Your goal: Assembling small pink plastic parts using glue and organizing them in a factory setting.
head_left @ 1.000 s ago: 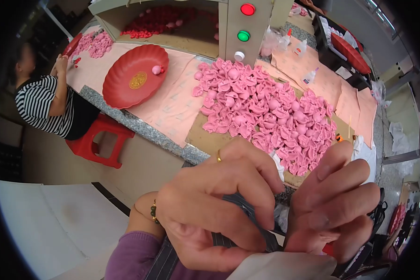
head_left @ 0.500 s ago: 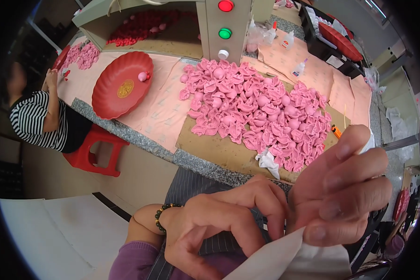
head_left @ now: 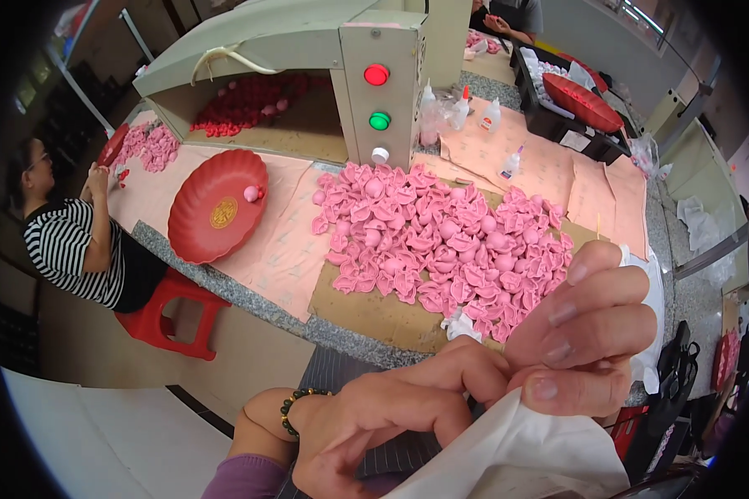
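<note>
My left hand (head_left: 391, 416), with a dark bead bracelet (head_left: 290, 407) at the wrist, comes in from the lower left. Its fingers are bent, and their tips meet against the palm of my right hand (head_left: 578, 341); what they pinch, if anything, is hidden. My right hand is raised with its fingers curled, and the lowest finger presses on a thin white cloth (head_left: 516, 449) that hangs below both hands. Beyond them, a large heap of pink shell-like pieces and balls (head_left: 441, 233) covers a brown board (head_left: 358, 303) on the table.
A red scalloped dish (head_left: 195, 208) holding a pink ball stands left of the heap. Behind is a grey machine (head_left: 379, 41) with red and green buttons. Glue bottles (head_left: 489, 116) and a black crate (head_left: 549, 116) are at the far right. A person in stripes (head_left: 79, 249) sits on a red stool (head_left: 175, 320) at left.
The view has tilted up, so the table and heap sit lower in it. My right hand's fingers are curled in more, and more of the white cloth shows beneath my hands.
</note>
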Demonstrator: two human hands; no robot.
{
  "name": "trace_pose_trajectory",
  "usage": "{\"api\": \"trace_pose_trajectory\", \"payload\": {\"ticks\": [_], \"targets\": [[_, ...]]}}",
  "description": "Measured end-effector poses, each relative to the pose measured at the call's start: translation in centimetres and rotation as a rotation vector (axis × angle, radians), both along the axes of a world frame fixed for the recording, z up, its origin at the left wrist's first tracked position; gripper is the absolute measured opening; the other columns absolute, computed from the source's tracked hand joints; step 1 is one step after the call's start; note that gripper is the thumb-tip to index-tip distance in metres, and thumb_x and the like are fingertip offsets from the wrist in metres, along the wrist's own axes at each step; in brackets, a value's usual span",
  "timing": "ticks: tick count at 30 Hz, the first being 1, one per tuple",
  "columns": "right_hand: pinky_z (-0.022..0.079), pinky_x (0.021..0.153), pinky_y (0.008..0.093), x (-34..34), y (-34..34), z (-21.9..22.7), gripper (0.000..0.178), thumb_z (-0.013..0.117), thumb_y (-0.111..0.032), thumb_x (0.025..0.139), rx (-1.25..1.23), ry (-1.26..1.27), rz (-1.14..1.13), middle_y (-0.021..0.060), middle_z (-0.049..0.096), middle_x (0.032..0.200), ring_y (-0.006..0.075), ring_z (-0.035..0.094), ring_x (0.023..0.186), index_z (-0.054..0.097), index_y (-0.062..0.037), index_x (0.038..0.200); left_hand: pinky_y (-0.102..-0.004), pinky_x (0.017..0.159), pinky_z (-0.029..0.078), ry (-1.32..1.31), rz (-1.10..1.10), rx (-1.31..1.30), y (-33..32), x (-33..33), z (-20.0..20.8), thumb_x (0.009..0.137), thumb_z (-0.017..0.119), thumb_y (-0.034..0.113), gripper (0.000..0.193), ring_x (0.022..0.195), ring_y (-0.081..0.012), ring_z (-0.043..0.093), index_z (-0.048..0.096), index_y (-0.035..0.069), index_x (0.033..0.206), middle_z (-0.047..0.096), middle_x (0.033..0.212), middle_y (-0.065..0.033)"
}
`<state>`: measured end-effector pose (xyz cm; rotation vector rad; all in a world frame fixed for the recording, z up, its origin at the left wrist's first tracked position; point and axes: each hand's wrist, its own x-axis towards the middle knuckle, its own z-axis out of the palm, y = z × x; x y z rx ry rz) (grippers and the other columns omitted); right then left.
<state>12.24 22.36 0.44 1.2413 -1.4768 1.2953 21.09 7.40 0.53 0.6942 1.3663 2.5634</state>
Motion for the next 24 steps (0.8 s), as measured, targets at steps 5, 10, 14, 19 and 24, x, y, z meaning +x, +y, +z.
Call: {"api": "trace_pose_trajectory", "payload": {"ticks": [5,10,14,19,24], "targets": [[0.030,0.072,0.0334,0.1,0.3,0.1,0.012,0.072,-0.030,0.067,-0.022,-0.018,-0.025,-0.0077,0.048,0.078,0.0126,0.046,0.079,0.064,-0.0298,0.075,-0.0465,0.087,0.030,0.003,0.031,-0.077,0.4,-0.2,1.6,0.090,0.042,0.049,0.056,0.094,-0.0329,0.044,0.056,0.000,0.066,0.055,0.093,-0.0169],[0.031,0.073,0.0334,0.4,0.5,0.4,0.011,0.072,-0.030,0.066,-0.083,-0.044,-0.041,-0.0079,0.047,0.077,0.0127,0.046,0.080,0.063,-0.0298,0.073,-0.0470,0.085,0.032,0.085,0.036,-0.310,0.4,-0.4,2.1,0.092,0.038,0.046,0.055,0.093,-0.0343,0.046,0.056,-0.001,0.070,0.055,0.093,-0.0186],[0.031,0.074,0.0333,0.3,1.3,0.6,0.010,0.072,-0.030,0.067,0.027,-0.046,-0.012,-0.0080,0.046,0.076,0.0129,0.046,0.080,0.064,-0.0305,0.074,-0.0469,0.083,0.034,0.085,0.154,-0.131,1.1,-0.2,1.9,0.093,0.040,0.043,0.052,0.093,-0.0355,0.046,0.054,0.000,0.068,0.056,0.093,-0.0204],[0.031,0.076,0.0335,0.2,0.3,0.0,0.007,0.069,-0.031,0.072,-0.009,-0.030,-0.003,-0.0078,0.045,0.077,0.0132,0.044,0.081,0.065,-0.0325,0.078,-0.0478,0.083,0.035,0.131,0.196,0.100,1.7,0.0,-0.3,0.093,0.044,0.039,0.046,0.095,-0.0352,0.045,0.056,0.002,0.068,0.056,0.093,-0.0197],[0.032,0.080,0.0351,1.0,0.9,0.3,0.009,0.065,-0.031,0.078,0.068,-0.111,-0.109,-0.0086,0.046,0.083,0.0132,0.042,0.085,0.064,-0.0357,0.085,-0.0478,0.086,0.034,0.182,0.105,-0.133,-0.1,-0.5,-0.2,0.093,0.046,0.037,0.043,0.096,-0.0346,0.044,0.057,0.004,0.069,0.057,0.092,-0.0171]]}}
